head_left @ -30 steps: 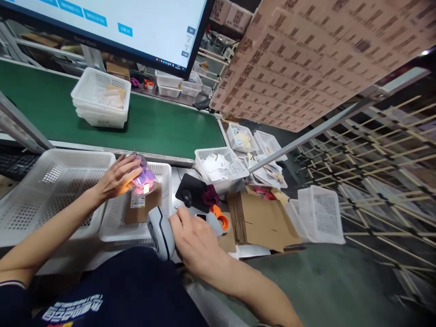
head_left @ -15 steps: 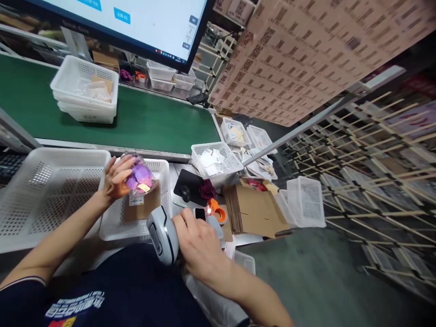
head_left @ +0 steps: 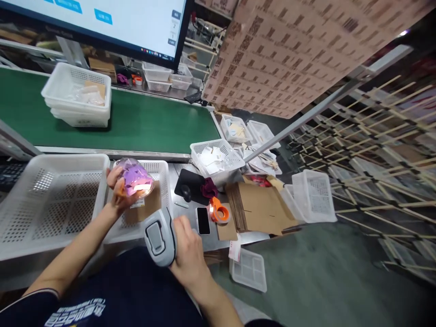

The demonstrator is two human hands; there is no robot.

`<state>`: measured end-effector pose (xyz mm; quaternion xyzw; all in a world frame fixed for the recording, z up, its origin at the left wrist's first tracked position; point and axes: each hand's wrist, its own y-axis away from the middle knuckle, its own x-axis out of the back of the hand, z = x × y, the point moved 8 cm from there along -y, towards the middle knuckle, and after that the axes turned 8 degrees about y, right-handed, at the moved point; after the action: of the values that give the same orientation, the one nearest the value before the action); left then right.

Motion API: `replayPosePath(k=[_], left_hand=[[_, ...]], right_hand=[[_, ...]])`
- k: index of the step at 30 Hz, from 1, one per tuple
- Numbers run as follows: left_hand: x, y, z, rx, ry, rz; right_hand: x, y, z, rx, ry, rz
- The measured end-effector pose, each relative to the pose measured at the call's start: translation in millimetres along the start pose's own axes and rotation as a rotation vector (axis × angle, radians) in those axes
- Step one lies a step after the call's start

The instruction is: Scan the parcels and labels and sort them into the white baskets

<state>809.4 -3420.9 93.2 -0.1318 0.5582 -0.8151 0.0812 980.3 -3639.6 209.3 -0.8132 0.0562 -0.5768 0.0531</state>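
My left hand point(head_left: 117, 188) grips a clear plastic bag of something purple point(head_left: 133, 176), its exact kind unclear, with a bright label facing up. It is held above a white perforated basket point(head_left: 162, 175) that contains a flat brown cardboard piece point(head_left: 145, 210). A grey and white handheld barcode scanner point(head_left: 158, 238) is in my right hand point(head_left: 189, 250), fingers wrapped round its handle. The scanner's head sits near the front edge of that basket, below and right of the bag.
A larger white basket point(head_left: 64, 163) stands at left. On the metal table lie a phone point(head_left: 203, 221), an orange tape dispenser point(head_left: 218, 211), a mouse point(head_left: 185, 193) and folded cardboard point(head_left: 262, 206). Behind runs a green conveyor point(head_left: 153, 120) with stacked baskets point(head_left: 76, 109), under a monitor point(head_left: 136, 27).
My left hand has turned the purple bag, and its label now shines brightly. The scanner has swung slightly left and rotated, showing more of its top. The phone is now uncovered.
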Motion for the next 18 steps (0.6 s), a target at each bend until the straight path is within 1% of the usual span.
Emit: replayPosePath(k=[1,2,3,4,6,8,10,12,14,18], left_hand=[[1.3,-8.2,15.7,-0.106,-0.015,-0.006],[2.1,-15.2,28.2,-0.181,-0.033,-0.016],[2.5,-21.0,36.6,-0.214,-0.047,-0.027],[2.0,-25.7,40.1,-0.200,-0.051,-0.047],[1.2,-29.3,41.8,-0.148,-0.042,-0.077],[1.4,-27.7,39.9,-0.105,-0.021,-0.103],[3.6,-25.3,38.0,-0.098,-0.058,-0.122],[7.6,-24.6,40.8,-0.161,-0.111,-0.124],[10.7,-25.8,45.1,-0.235,-0.131,-0.124],[13.9,-30.0,47.2,-0.285,-0.090,-0.100]], right_hand=[[-4.5,-0.8,2.3,-0.022,-0.036,0.010],[-9.5,-1.9,5.4,-0.049,-0.067,0.021],[-15.2,-3.3,9.0,-0.077,-0.097,0.028],[-21.3,-4.8,12.8,-0.106,-0.131,0.034],[-33.6,-7.7,19.5,-0.156,-0.228,0.046],[-44.7,-10.1,22.9,-0.182,-0.365,0.055],[-52.3,-12.0,22.9,-0.184,-0.487,0.067],[-57.3,-14.0,20.9,-0.174,-0.540,0.069],[-61.1,-16.7,18.7,-0.162,-0.543,0.047],[-64.9,-21.2,18.1,-0.153,-0.509,-0.034]])
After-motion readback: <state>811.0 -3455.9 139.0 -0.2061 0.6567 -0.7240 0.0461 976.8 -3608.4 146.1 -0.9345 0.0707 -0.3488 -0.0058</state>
